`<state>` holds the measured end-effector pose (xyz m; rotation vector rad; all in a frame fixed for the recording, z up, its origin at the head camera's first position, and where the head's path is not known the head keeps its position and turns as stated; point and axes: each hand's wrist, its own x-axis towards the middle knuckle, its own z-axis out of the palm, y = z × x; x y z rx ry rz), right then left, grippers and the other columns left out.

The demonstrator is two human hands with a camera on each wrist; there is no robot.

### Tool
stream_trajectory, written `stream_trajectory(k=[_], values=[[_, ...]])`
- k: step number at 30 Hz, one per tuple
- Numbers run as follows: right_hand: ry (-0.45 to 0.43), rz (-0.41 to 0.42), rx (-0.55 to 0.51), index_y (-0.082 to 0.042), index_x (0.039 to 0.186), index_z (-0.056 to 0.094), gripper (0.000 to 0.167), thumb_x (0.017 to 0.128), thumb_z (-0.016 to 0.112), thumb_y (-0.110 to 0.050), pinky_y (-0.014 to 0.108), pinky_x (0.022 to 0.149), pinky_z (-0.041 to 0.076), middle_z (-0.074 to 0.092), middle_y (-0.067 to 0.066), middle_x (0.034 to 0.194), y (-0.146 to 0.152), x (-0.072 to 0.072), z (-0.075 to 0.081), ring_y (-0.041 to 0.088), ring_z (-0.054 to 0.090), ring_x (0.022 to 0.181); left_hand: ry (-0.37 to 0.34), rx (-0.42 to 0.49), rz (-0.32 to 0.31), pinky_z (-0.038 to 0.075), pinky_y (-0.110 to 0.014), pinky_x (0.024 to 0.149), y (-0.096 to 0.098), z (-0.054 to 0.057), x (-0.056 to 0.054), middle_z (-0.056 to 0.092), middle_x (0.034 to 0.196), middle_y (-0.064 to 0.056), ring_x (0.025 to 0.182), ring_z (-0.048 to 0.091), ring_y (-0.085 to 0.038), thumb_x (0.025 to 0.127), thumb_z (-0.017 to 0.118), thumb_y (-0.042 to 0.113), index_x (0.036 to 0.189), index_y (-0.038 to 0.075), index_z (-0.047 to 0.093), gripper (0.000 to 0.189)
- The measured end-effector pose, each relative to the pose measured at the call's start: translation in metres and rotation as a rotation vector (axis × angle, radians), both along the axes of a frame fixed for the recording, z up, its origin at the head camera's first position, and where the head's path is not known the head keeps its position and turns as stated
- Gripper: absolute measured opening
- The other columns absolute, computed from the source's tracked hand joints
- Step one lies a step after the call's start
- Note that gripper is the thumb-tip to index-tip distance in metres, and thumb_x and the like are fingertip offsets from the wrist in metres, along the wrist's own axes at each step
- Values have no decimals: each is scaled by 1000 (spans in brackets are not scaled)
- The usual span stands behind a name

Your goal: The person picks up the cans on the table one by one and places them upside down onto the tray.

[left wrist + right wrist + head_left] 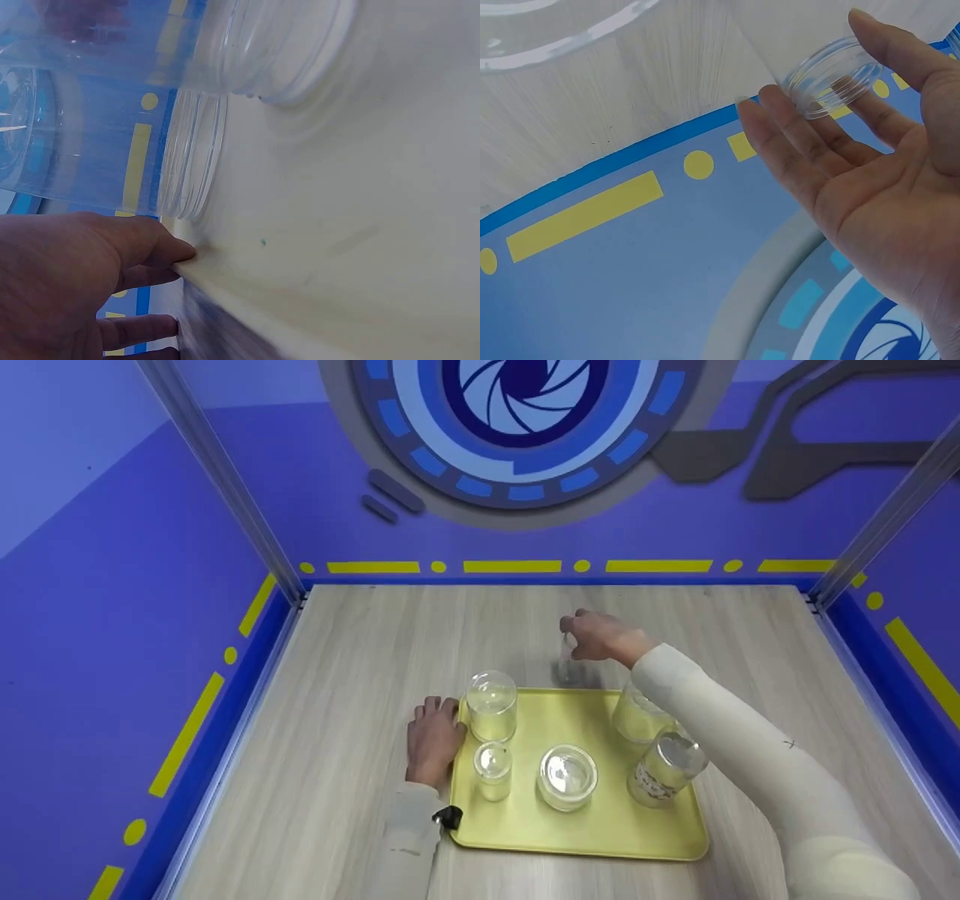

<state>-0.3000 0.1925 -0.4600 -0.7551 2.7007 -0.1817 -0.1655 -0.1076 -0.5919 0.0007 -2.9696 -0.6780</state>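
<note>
At the left rim of the yellow tray [525, 832], my left hand [435, 739] grips the edge. In the left wrist view, the thumb [176, 247] lies on the rim, the other fingers outside it. Beyond the tray's far edge, my right hand [600, 637] holds a clear jar [568, 660], partly blurred. In the right wrist view, the thumb and fingers are around its round clear end [836, 79]. Nearest the left hand stand a tall clear jar [493, 712] and a slim small jar [493, 772], both mouth down on the tray.
A low round jar [568, 780] stands mid-tray. At the right are a labelled jar [664, 772] and a clear jar [637, 720] partly behind the right sleeve [720, 720]. Blue panels [450, 540] wall the wooden table [360, 652] at the back and sides.
</note>
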Motion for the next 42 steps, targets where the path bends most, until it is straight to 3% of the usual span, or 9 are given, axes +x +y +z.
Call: stream_trajectory(k=[19, 29, 42], values=[[-9, 8, -85, 3, 134, 63, 48, 89, 76, 8, 51, 89, 56, 58, 29, 128, 0, 6, 3, 40, 64, 106, -10, -2, 11, 52, -58, 90, 1, -4, 1, 58, 135, -19, 119, 55, -41, 96, 69, 22, 129, 9, 71, 35], [53, 53, -184, 7, 128, 63, 47, 84, 78, 10, 55, 92, 54, 60, 31, 123, 3, 12, 8, 44, 63, 106, -19, 6, 15, 51, -56, 92, 0, -4, 1, 58, 136, -17, 121, 54, -38, 97, 70, 22, 130, 10, 71, 36], [67, -12, -257, 6, 134, 61, 50, 87, 77, 6, 55, 93, 54, 57, 32, 128, 8, 18, 21, 43, 63, 104, -29, 1, 17, 50, -58, 95, 0, -4, -1, 57, 138, -18, 124, 54, -40, 97, 70, 23, 131, 10, 70, 37]])
